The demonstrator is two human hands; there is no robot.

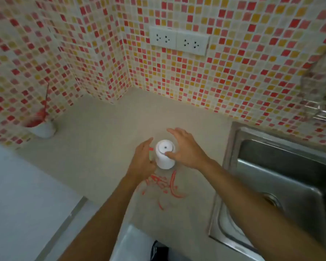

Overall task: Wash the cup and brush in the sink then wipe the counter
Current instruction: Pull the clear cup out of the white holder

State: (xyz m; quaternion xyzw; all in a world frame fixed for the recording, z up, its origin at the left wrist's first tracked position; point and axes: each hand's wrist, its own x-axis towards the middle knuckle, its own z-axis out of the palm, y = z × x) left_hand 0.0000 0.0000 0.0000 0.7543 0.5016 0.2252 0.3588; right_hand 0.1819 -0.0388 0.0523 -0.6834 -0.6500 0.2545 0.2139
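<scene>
White cup (165,154) upside down on beige counter (102,132), base up, small dark dot in the middle of the base. Right hand (184,149) over and beside the cup, fingers (174,131) spread wide and loosely curved, thumb tip touching the rim of the upturned base, no closed grasp. Left hand (142,160) just left of the cup, fingers straight and close together, edge of the palm near the cup's side; contact with the cup unclear. Thin red and green stick (150,154) between left hand and cup, perhaps the brush; whether pinched by the left hand cannot be told. Red smears (166,185) on the counter right below the cup, reaching toward the front edge. Steel sink (282,185) set in the counter to the right, well apart from the cup, drain (271,199) visible in the basin. Second white cup (42,128) at far left against the wall, stained red inside, a thin red stick standing in it. Mosaic wall (233,72) of red, pink and yellow tiles behind, double white socket (179,41) mounted above the counter. Blurred metal rack (320,102) with something yellow at the right edge. Pale grey surface (17,194) at lower left, lower than the counter
</scene>
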